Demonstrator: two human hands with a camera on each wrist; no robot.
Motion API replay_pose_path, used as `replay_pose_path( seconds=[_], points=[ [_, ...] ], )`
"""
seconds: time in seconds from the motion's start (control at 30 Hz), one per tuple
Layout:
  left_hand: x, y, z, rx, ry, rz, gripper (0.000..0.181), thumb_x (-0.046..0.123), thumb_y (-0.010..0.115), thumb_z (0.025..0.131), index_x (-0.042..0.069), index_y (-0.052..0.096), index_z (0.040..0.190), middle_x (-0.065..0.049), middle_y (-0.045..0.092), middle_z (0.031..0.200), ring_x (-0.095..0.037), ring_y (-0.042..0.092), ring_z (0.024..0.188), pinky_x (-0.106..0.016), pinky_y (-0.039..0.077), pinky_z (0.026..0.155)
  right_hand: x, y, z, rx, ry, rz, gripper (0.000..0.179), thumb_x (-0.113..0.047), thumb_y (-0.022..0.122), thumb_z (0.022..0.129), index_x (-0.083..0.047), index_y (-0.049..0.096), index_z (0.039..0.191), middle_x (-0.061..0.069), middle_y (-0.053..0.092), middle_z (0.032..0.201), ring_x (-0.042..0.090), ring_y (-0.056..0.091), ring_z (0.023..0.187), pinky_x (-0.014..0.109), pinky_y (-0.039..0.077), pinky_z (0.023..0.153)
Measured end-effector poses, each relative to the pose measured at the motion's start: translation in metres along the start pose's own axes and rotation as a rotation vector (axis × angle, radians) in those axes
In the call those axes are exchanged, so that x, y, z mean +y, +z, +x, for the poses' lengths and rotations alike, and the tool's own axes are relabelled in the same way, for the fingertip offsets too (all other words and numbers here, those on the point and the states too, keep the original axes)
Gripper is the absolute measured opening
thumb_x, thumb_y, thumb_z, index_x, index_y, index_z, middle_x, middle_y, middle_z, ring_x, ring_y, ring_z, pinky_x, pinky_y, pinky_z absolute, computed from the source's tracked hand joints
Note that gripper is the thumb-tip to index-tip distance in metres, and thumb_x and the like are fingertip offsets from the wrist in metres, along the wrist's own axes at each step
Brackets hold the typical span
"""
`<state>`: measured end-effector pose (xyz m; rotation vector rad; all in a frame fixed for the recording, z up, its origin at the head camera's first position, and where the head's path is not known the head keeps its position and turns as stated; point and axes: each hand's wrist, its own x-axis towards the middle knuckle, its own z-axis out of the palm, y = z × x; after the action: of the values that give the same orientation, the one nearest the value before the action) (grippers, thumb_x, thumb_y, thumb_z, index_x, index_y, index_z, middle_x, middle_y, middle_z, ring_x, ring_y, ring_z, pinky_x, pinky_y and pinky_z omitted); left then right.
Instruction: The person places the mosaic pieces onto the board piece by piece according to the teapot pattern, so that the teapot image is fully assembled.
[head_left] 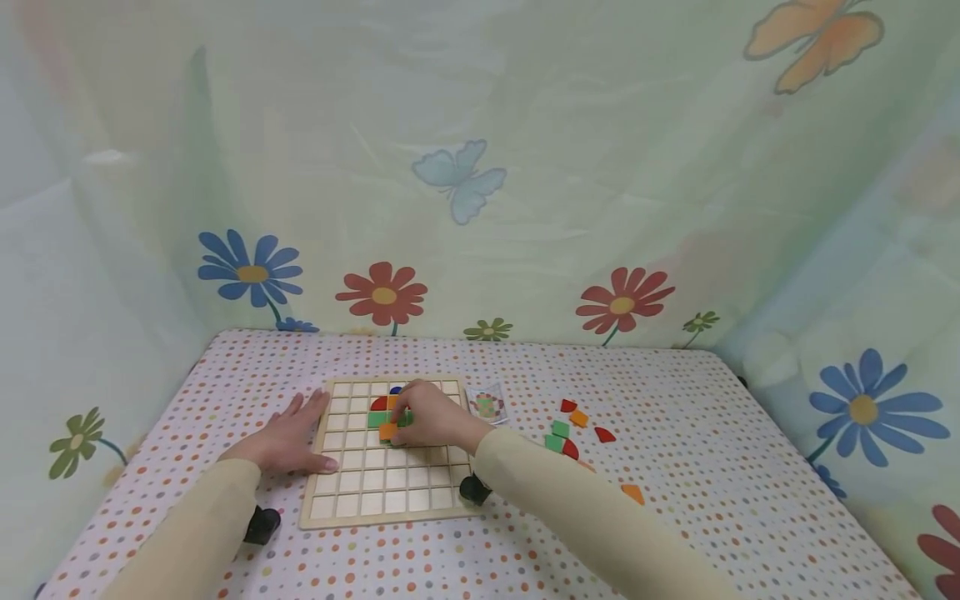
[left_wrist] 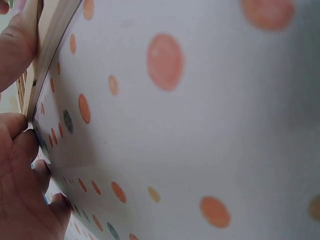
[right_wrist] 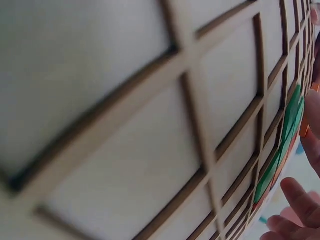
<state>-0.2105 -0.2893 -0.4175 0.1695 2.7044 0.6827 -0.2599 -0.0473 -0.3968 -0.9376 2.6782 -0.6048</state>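
A wooden grid board [head_left: 352, 482] lies on the dotted cloth. Red, green, orange and blue pieces sit in its upper middle cells, including a green tile [head_left: 377, 419] and a red quarter-round piece [head_left: 379, 403]. Over these cells, my right hand [head_left: 435, 417] pinches an orange tile [head_left: 387, 431] between thumb and fingertips; the right wrist view shows the orange tile [right_wrist: 305, 122] at the fingers, close to the green pieces [right_wrist: 289, 135]. My left hand [head_left: 285, 437] rests at the board's left edge, fingers spread and thumb over the frame. The right hand hides some cells.
A small pattern card [head_left: 487, 405] lies against the board's right side. Farther right are loose pieces: red quarter-rounds [head_left: 604, 435], green tiles [head_left: 560, 429] and orange pieces [head_left: 579, 417], some partly behind the right forearm. A flowered curtain [head_left: 525, 275] stands behind the table.
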Motion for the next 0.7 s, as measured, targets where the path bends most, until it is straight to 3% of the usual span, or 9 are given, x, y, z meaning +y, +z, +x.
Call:
replay_pose_path(
  seconds=[0.3, 0.5, 0.7],
  points=[
    [0.001, -0.002, 0.001, -0.007, 0.008, -0.005, 0.117, 0.039, 0.086, 0.081, -0.008, 0.013, 0.160, -0.031, 0.008, 0.168, -0.053, 0.000, 0.155, -0.070, 0.007, 0.124, -0.014, 0.006, 0.010, 0.010, -0.032, -0.160, 0.019, -0.027, 0.088, 0.083, -0.013, 0.080, 0.093, -0.003, 0.076, 0.102, 0.019, 0.057, 0.126, 0.029, 0.047, 0.111],
    [-0.001, -0.001, 0.001, -0.009, 0.013, -0.016, 0.118, 0.039, 0.086, 0.081, -0.007, 0.013, 0.161, -0.031, 0.007, 0.168, -0.053, -0.001, 0.155, -0.070, 0.007, 0.124, -0.021, 0.008, 0.011, 0.003, -0.006, -0.235, 0.020, -0.032, 0.087, 0.083, -0.015, 0.080, 0.090, -0.003, 0.075, 0.109, 0.017, 0.058, 0.123, 0.028, 0.048, 0.109],
    [-0.003, 0.000, 0.002, -0.013, 0.018, -0.023, 0.117, 0.037, 0.086, 0.081, -0.007, 0.013, 0.161, -0.031, 0.007, 0.168, -0.053, -0.001, 0.155, -0.070, 0.006, 0.124, -0.023, 0.009, 0.012, -0.002, 0.008, -0.261, 0.020, -0.032, 0.087, 0.083, -0.016, 0.080, 0.093, -0.003, 0.075, 0.113, 0.018, 0.055, 0.130, 0.030, 0.043, 0.117]
  ],
)
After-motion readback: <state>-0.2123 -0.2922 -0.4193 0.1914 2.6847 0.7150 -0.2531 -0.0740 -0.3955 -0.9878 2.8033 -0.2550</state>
